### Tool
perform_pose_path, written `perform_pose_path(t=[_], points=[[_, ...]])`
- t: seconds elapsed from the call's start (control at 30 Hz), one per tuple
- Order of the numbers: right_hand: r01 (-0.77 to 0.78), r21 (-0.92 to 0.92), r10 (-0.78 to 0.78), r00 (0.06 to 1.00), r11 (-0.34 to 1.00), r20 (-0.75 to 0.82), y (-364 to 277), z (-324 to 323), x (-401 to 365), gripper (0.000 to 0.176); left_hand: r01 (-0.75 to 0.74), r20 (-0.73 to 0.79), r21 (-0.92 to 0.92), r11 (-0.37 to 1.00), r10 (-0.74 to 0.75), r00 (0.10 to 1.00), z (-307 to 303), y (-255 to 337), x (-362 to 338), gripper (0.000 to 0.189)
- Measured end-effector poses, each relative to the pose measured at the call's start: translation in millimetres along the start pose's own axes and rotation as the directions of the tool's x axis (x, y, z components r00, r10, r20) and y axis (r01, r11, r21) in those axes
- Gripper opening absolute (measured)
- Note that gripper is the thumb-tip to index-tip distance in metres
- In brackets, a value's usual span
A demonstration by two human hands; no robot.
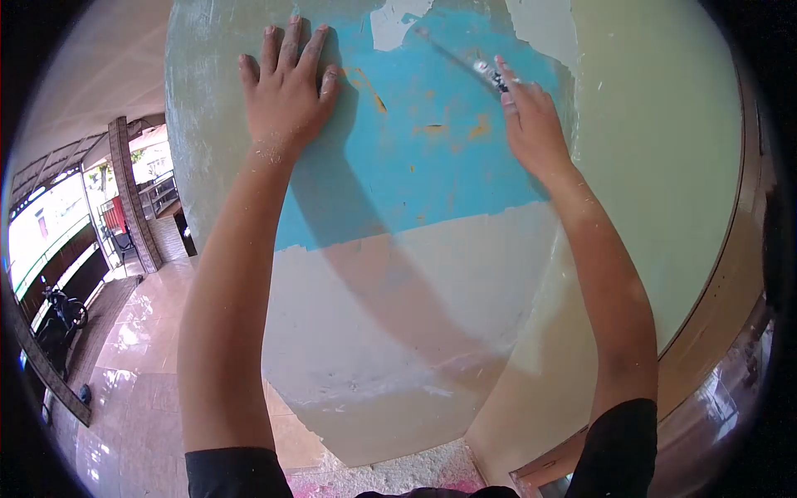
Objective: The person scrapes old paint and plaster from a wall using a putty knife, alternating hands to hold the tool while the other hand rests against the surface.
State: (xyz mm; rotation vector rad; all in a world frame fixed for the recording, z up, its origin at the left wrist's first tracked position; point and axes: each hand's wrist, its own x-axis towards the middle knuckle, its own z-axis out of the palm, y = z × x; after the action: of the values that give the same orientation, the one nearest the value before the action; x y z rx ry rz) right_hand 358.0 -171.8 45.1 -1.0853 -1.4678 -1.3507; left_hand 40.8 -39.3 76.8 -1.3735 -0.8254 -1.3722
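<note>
My left hand (pixel 286 95) lies flat against the wall with its fingers spread, at the left edge of an exposed blue patch (pixel 448 174). Dust specks cling to that wrist. In my right hand (pixel 531 116) is a scraper (pixel 490 75), its speckled handle gripped and a finger stretched along it. The thin blade points up and left over the blue surface, close to a ragged pale remnant (pixel 394 25) of the coating. Orange-brown marks dot the blue. Below it the pale coating (pixel 374 324) has an uneven upper edge.
Pale flakes and dust (pixel 398 477) cover the floor at the wall's foot. Greenish wall (pixel 656 149) continues to the right, with a brown wooden edge beyond. On the left are a shiny tiled floor (pixel 141 382), a pillar (pixel 133 195) and a parked motorcycle (pixel 65 311).
</note>
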Motion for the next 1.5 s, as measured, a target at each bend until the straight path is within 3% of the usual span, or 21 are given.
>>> perform_pose_path(t=[0.03,0.1,0.23,0.3,0.93,1.1,1.33,1.4,1.43,1.5], points=[[-0.001,-0.003,0.001,1.000,1.000,0.002,-1.9,-1.7,-3.3,0.052,0.001,0.010,0.012,1.000,-0.001,1.000,-0.6,0.4,-0.5,0.057],[-0.075,-0.128,0.101,0.973,0.989,0.207,-9.7,-4.9,-11.1,0.054,-0.007,-0.002,-0.015,1.000,0.007,1.000,-0.8,0.3,-4.1,0.057],[0.005,-0.203,0.044,0.970,0.979,0.238,-10.2,0.3,-14.3,0.054,-0.019,-0.009,-0.033,0.999,0.019,1.000,-1.2,0.0,-6.4,0.057],[-0.034,-0.250,0.107,0.953,0.968,0.284,-11.6,2.5,-13.1,0.055,-0.022,-0.011,-0.030,0.999,0.021,1.000,-3.7,0.4,-6.3,0.057],[-0.137,-0.345,0.221,0.951,0.928,0.217,-1.7,21.9,-7.0,0.055,-0.046,-0.028,-0.032,0.998,0.045,0.999,9.8,-3.7,-29.8,0.058],[-0.279,-0.410,0.392,0.893,0.868,0.222,21.5,14.6,17.3,0.056,-0.052,-0.019,-0.012,0.999,0.052,0.998,6.9,-3.3,-29.1,0.058],[-0.280,-0.310,0.362,0.899,0.908,0.246,16.8,-9.9,1.1,0.055,-0.039,0.009,0.002,0.999,0.039,0.999,2.0,-1.8,-29.8,0.059],[-0.250,-0.135,0.275,0.935,0.959,0.223,18.9,-8.2,-11.5,0.053,-0.034,0.006,-0.019,0.999,0.034,0.999,0.6,-0.8,-29.5,0.059],[-0.248,-0.135,0.273,0.937,0.959,0.219,18.5,-5.7,-17.1,0.053,-0.029,0.009,-0.040,0.999,0.029,1.000,0.9,-1.0,-29.7,0.059],[-0.038,-0.061,0.046,0.989,0.997,0.137,12.6,-4.4,-23.9,0.052,-0.029,0.005,-0.037,0.999,0.030,1.000,1.6,-1.2,-29.6,0.059]])
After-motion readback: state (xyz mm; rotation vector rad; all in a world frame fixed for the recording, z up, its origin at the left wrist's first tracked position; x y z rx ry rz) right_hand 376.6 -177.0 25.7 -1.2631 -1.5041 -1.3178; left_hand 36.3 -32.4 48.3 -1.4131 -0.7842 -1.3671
